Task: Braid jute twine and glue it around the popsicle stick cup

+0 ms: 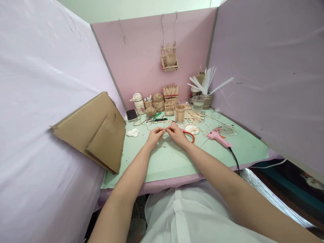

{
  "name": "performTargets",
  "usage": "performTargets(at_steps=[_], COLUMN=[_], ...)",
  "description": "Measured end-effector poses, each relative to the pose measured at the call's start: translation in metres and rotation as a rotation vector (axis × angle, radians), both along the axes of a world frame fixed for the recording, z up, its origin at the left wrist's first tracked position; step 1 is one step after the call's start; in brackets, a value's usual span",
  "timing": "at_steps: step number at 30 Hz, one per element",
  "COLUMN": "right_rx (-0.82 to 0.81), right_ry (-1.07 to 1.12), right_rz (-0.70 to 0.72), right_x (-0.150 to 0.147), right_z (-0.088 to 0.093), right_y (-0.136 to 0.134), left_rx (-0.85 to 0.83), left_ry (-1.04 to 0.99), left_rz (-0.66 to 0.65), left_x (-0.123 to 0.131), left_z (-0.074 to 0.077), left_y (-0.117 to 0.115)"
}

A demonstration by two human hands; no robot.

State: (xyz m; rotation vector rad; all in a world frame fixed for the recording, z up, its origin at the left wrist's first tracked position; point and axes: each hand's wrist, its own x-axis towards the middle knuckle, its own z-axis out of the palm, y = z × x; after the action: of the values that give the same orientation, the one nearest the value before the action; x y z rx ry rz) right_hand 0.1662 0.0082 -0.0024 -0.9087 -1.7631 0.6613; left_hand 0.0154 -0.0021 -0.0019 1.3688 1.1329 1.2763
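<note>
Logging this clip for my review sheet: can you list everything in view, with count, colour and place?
thin beige twine: one, beige, table centre
red-handled scissors: one, red, right of the twine
pink glue gun: one, pink, black cord, table right
brown cardboard sheets: two, brown, leaning left
wooden craft-stick cup: one, tan, behind the twine
loose wooden sticks: many, tan, back right
dark phone: one, black, back left
left hand: one, pinching twine
right hand: one, pinching twine

Head camera, looking forward-down over table (177, 165), near.
</note>
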Motion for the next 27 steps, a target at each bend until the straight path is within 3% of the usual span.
performTargets(at_steps=[6, 18, 27], right_rx=[-0.042, 0.074, 0.086], right_ry=[0.044, -0.006, -0.001], right_rz=[0.012, -0.010, -0.034], right_x=[0.0001, 0.0002, 0.0010], right_z=[0.0021, -0.0020, -0.0039], right_y=[-0.0012, 0.0012, 0.0035], left_rx=[-0.040, 0.047, 0.071], left_ry=[-0.121, 0.020, 0.052], left_rz=[-0.053, 0.083, 0.078], left_x=[-0.0023, -0.0040, -0.0015], left_z=[-0.0006, -0.0021, 0.0026], left_y=[0.0002, 0.0013, -0.0024])
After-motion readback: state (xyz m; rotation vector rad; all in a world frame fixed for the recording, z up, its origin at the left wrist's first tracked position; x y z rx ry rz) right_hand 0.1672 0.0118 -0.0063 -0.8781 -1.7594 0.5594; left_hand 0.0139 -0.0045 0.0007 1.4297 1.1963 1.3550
